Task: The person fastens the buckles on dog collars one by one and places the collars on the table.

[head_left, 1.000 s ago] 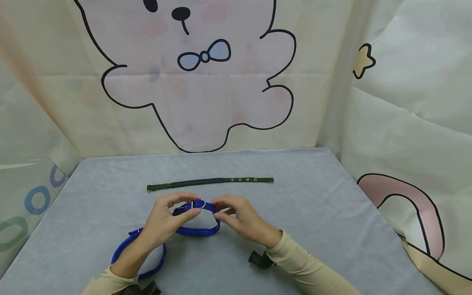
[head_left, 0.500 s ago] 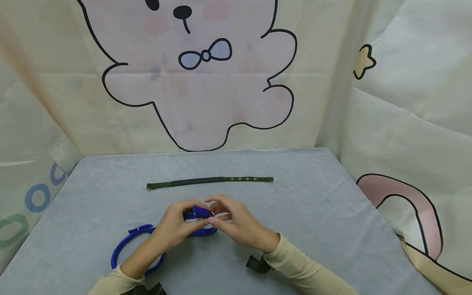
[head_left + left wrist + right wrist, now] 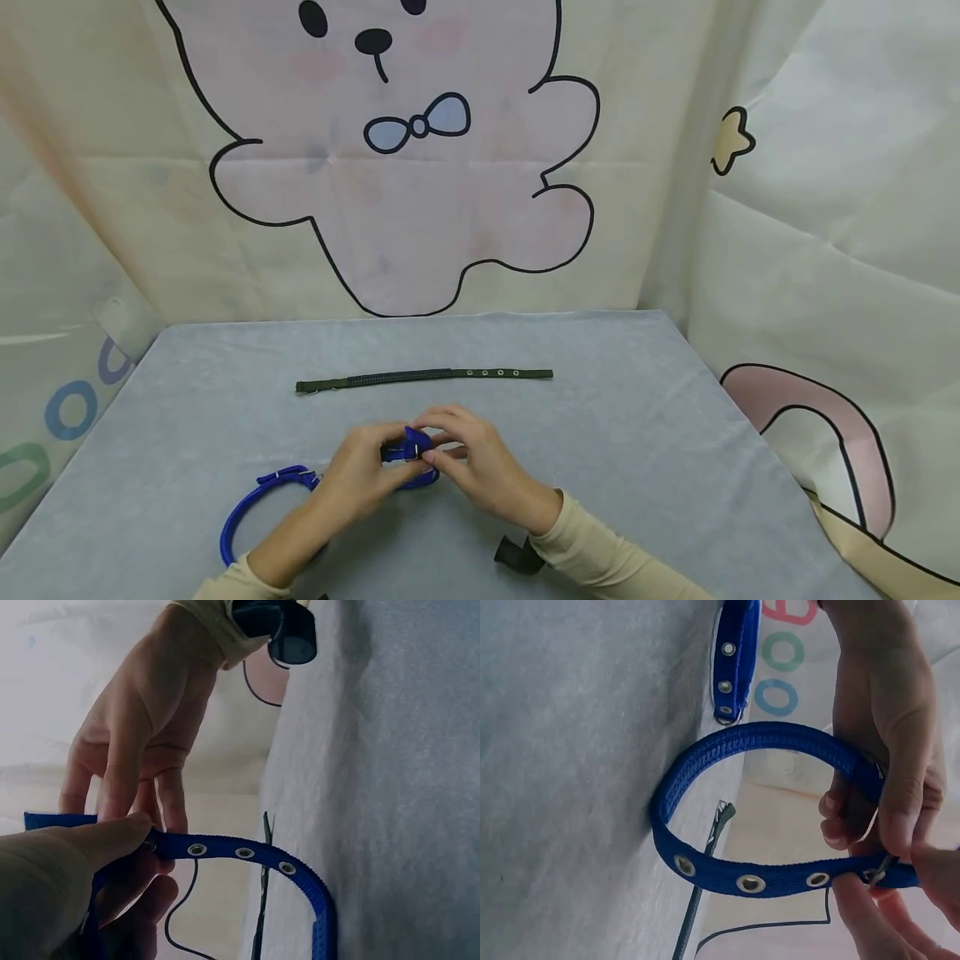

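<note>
A blue dog collar (image 3: pixel 405 451) with metal eyelets is bent into a loop between both hands, above the table. My left hand (image 3: pixel 362 468) pinches it by the buckle end. My right hand (image 3: pixel 483 468) pinches the strap end where it passes the buckle; in the right wrist view the buckle prong lies at an eyelet, right by the fingertips. The eyelet row of the blue collar (image 3: pixel 217 848) curves down toward the cloth in the left wrist view. Left of the hands, a second blue collar (image 3: pixel 238 515) lies looped, partly hidden by my left forearm.
A green collar (image 3: pixel 397 377) with eyelets lies stretched out across the table (image 3: pixel 615 433) behind the hands. Printed curtains (image 3: pixel 480 208) stand along the back and sides. A black wrist mount (image 3: pixel 519 556) hangs under the right sleeve.
The right hand has moved left to meet the left hand at the buckle. The collar's strap end now sticks up there, and its loop is more hidden behind the fingers.
</note>
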{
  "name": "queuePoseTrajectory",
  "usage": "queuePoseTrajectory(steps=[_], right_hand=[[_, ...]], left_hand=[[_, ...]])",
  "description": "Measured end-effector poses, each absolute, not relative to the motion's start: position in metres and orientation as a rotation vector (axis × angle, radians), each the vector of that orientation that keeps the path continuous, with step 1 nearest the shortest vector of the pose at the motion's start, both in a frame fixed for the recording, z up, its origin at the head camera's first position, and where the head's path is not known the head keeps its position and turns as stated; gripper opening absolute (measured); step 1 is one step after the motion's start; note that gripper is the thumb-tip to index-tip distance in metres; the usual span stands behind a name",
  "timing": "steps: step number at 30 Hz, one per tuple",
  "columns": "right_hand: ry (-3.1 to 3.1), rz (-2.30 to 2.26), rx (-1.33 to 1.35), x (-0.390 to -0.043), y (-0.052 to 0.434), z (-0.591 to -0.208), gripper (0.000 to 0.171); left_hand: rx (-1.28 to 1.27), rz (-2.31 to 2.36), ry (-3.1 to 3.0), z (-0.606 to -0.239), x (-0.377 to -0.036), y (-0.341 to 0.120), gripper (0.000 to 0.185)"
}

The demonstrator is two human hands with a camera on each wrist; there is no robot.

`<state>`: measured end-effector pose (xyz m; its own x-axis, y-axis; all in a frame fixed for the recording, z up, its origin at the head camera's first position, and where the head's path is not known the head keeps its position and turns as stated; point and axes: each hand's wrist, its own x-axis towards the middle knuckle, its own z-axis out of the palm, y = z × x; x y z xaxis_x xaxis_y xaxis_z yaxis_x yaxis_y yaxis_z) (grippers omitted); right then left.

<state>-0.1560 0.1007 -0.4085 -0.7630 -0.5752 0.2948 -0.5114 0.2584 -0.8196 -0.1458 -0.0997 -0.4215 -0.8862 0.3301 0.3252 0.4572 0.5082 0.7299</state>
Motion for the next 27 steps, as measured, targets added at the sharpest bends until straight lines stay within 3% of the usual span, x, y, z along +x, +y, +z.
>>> queuePoseTrajectory(steps=[8, 18, 27], right_hand=[[2.321, -1.717, -0.992, -0.162, 0.107, -0.408, 0.026], [2.369, -1.719, -1.075, -0.167, 0.11, -0.406, 0.019], [2.47, -1.758, -1.03, -0.171, 0.111, -0.403, 0.022]], left_hand=[[-0.576, -1.532, -2.668, -0.415, -0.146, -0.107, 0.021], [-0.535, -1.432, -2.718, -0.414, -0.148, -0.107, 0.013], [-0.539, -1.575, -2.638, -0.414, -0.154, -0.116, 0.023]])
